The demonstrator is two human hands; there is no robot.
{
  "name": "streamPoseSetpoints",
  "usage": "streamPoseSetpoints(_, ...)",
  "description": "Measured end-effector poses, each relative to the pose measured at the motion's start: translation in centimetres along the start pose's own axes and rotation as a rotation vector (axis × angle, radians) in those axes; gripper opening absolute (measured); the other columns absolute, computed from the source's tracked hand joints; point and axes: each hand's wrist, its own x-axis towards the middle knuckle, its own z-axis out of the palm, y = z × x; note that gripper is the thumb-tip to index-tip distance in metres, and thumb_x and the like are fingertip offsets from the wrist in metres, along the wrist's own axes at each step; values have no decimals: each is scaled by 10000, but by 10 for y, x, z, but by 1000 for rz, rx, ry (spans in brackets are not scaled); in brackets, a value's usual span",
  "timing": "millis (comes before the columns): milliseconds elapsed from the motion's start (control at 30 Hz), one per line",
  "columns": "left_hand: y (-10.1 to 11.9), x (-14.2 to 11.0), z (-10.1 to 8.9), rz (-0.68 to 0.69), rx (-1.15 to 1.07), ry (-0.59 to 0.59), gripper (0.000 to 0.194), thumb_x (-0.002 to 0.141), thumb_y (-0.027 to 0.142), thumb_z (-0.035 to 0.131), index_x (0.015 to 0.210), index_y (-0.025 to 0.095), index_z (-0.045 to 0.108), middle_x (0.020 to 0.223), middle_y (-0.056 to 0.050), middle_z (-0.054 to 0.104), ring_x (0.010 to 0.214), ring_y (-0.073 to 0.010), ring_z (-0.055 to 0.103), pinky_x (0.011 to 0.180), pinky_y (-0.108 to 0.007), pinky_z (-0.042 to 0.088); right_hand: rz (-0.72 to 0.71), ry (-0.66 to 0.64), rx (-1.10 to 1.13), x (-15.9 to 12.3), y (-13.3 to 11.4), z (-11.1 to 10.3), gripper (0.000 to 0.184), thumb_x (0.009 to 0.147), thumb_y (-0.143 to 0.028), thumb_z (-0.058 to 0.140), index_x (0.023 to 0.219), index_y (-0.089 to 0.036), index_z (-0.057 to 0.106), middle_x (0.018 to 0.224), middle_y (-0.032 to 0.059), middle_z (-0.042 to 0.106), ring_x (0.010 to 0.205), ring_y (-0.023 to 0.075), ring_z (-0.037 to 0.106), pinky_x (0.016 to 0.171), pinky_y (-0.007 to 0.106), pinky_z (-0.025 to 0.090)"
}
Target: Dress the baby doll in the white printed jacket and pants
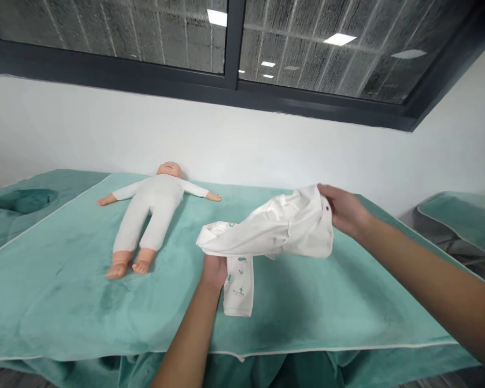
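Observation:
A white baby garment (278, 229) is stretched in the air between my two hands, over the middle of the bed. One sleeve-like part with small green prints hangs straight down beside my left wrist. My left hand (215, 270) holds the garment from below at its left end, with most of the fingers hidden by the cloth. At the other end, my right hand (343, 209) grips the top corner, close to a small dark snap. A baby doll (156, 202) in a white body suit lies on its back to the left, arms spread, apart from both hands.
A green plush cover (165, 312) is spread over the bed, its pale-edged front hanging down. Behind the bed rises a white wall (246, 145) with a dark-framed window (232, 48). More green fabric (469, 221) lies at the right, and a bunched part (28, 199) at the left.

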Motion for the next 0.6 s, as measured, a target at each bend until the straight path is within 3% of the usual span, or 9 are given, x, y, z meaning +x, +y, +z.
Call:
streamPoseSetpoints(100,19,-1,-1,-13,-63,-6,306,824,357,581,1091,236,670,1136,-57,713,1145,-255,614,972,-393,516,188,-38,75,-15,41,-22,243,760,-408,690,714,-204,566,685,11,576,613,147,551,527,249,459)
streamPoseSetpoints(167,37,-6,-7,3,-75,53,260,793,252,577,1030,251,684,1074,-28,729,1082,-228,640,931,-348,535,267,-47,70,-28,59,-34,271,754,-421,715,740,-193,569,714,9,572,622,134,542,522,229,448)
streamPoseSetpoints(267,66,-25,-20,6,-58,121,238,691,124,598,896,206,688,923,-20,732,896,-187,671,810,-283,561,326,-55,53,-43,76,-49,315,758,-471,720,848,-200,588,792,15,593,678,139,562,542,220,451)
streamPoseSetpoints(367,88,-52,-26,17,12,84,84,650,159,620,731,164,642,752,-30,677,725,-176,640,695,-284,556,331,-84,-26,-50,86,-59,363,773,-514,690,946,-212,588,845,25,613,697,146,572,544,226,442)
streamPoseSetpoints(467,96,-69,-25,19,277,53,168,684,321,640,683,154,618,692,-44,623,677,-196,601,648,-320,528,341,-80,-285,-51,93,-64,415,764,-546,669,990,-208,588,817,32,630,657,154,569,523,238,423)
streamPoseSetpoints(533,94,-70,-22,88,595,191,203,706,358,646,744,158,636,741,-49,631,726,-207,597,690,-333,511,337,-119,-455,-51,95,-64,431,756,-552,659,1010,-209,597,795,30,641,642,157,570,521,242,416)
streamPoseSetpoints(600,86,-65,-18,255,950,370,191,745,334,626,846,173,644,861,-59,652,830,-225,602,781,-357,495,323,-185,-563,-52,95,-60,437,755,-554,647,1033,-219,608,805,29,657,653,161,580,533,246,417)
